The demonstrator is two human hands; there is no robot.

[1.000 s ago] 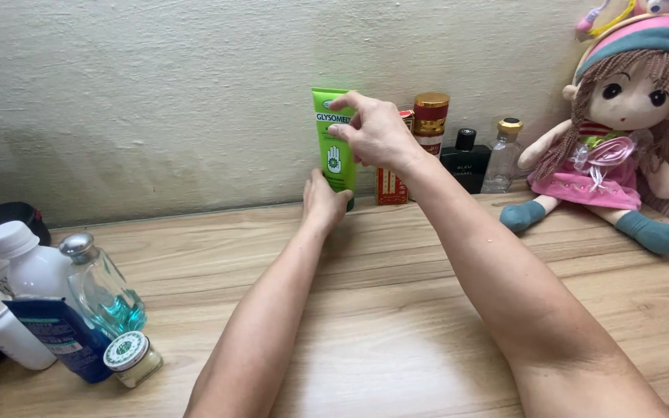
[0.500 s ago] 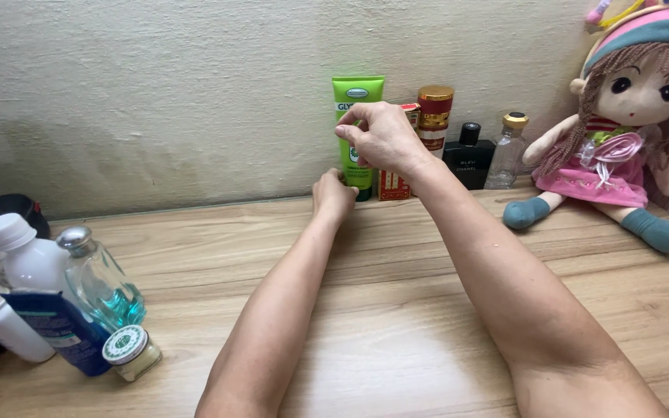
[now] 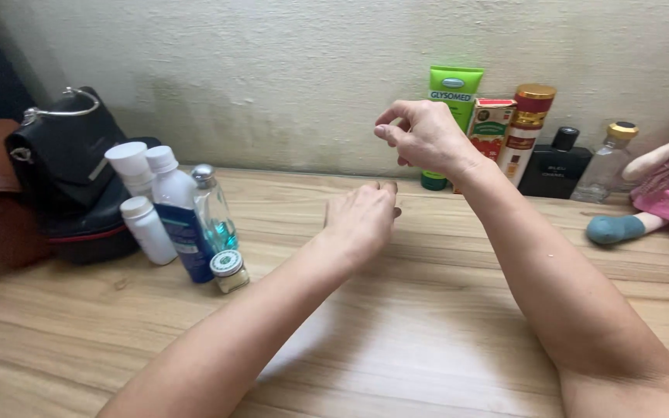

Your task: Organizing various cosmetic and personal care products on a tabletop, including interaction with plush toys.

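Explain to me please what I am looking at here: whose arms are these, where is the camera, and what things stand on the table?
The camera sits on a person's head and looks down, so the two bare arms are that person's own. The left hand hovers low over the wooden table, fingers loosely curled, holding nothing. The right hand is raised in front of a green tube that stands on its cap against the wall; its fingers are apart from the tube and empty.

Right of the tube stand a red box, a gold-capped bottle, a black bottle and a clear bottle, then a doll. On the left is a group of white and blue bottles, a small jar and a black bag.
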